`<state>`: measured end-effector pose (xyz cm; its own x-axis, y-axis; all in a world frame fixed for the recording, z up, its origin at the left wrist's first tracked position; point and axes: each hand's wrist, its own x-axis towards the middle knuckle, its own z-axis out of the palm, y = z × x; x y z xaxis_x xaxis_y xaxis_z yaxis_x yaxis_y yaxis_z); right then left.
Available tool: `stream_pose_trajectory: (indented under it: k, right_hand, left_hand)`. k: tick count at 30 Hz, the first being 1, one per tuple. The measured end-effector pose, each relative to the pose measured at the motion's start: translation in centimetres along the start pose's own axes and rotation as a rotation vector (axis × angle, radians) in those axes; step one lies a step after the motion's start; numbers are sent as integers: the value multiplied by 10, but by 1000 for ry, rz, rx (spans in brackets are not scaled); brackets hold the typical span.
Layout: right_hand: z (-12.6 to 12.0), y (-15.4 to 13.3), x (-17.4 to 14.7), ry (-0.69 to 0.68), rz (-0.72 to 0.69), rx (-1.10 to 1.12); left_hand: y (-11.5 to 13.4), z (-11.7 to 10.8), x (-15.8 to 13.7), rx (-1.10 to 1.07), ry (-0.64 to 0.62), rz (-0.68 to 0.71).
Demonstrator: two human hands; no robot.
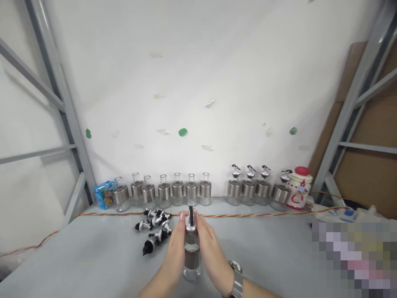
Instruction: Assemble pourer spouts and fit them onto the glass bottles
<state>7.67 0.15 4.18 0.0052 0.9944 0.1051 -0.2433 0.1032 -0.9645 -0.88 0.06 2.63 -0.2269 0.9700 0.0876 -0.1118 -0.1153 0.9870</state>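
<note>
A glass oil bottle [192, 273] with a metal sleeve stands upright on the table in front of me. Its neck carries a silver and black pour spout [191, 219]. My left hand [177, 240] presses against the left side of the spout and bottle, fingers together. From the other side, my right hand [208, 238] is closed in the same way, so both hold the bottle between them. Just left of my hands lies a pile of loose pour spouts [156, 221], with one darker spout [149, 247] nearest me.
Several bottles without spouts [163, 192] line the wall at left, beside a blue box [104, 194]. Bottles with spouts [249, 190] stand at right, next to a white jar with a red lid [299, 188]. A twisted red-yellow cord [242, 215] crosses the table.
</note>
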Motion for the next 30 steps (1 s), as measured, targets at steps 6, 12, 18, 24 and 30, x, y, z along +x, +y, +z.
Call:
stream_pose_trajectory:
  k: [6,12,18,24,30]
  right_hand:
    - [21,5,-8,8,-92,-13]
    - [24,12,-4,-37,-135,7]
    - [18,12,-1,-78,-112,-17]
    - [8,12,2,-78,-27,24]
    - [3,17,3,-70,-56,-45]
  left_hand:
    - [10,2,-9,41,125,-25]
    - [0,-3,-4,36,97,55]
    - [-4,-5,-3,97,86,32]
    - [-12,-1,0,2,84,2]
    - [-23,-2,1,-15,46,29]
